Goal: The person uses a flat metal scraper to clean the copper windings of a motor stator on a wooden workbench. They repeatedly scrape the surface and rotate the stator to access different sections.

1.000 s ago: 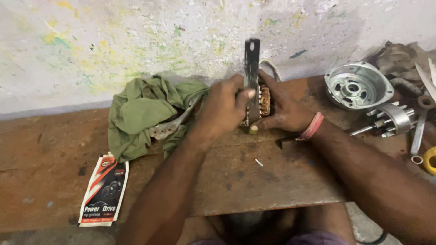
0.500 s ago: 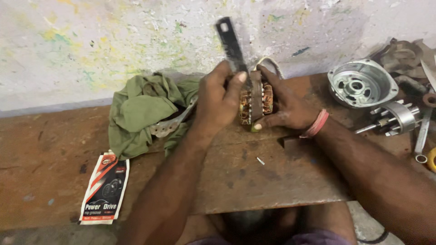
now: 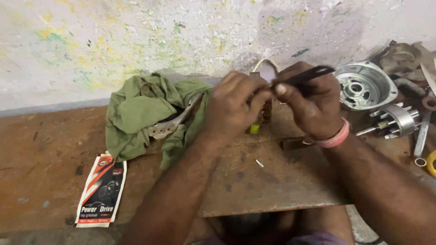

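Centre of the frame: the left hand wraps closed around a copper-wound motor stator standing on the table. The right hand pinches a dark flat blade, laid sideways just above the stator. The motor is already apart: its aluminium end cover lies at upper right.

Cloth lay left of the hands, packet before it, housing right, rotor before the housing.

Bare forearms, no sleeves; pink band on the right wrist; purple garment below.
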